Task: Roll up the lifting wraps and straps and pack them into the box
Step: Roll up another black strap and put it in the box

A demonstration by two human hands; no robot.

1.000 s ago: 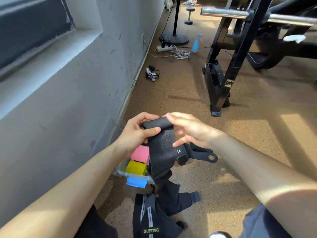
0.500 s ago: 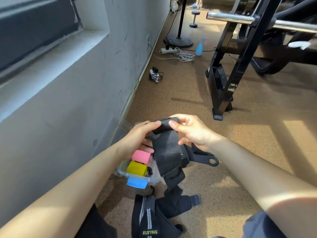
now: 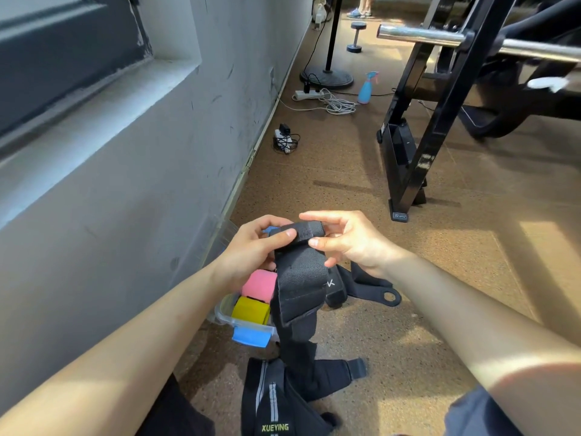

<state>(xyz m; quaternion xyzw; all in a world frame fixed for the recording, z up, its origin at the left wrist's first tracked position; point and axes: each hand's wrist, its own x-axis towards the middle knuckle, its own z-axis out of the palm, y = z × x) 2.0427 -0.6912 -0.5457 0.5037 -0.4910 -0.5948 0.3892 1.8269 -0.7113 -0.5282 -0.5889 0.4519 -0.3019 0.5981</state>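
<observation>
XUEYING, yellow-green, on black belt (image 3: 273,404); white K-like mark on strap (image 3: 335,289).

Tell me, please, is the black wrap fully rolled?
No, barely started: black wrap rolled only at its top, gripped by left hand and right hand; rest hangs loose.

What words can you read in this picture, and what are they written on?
"XUEYING": yellow-green letters on the striped black wrap lying on the floor nearest the camera.
"K"-like white mark: on the black strap beside the held wrap.
Label on the black rack foot: too small to read.
</observation>
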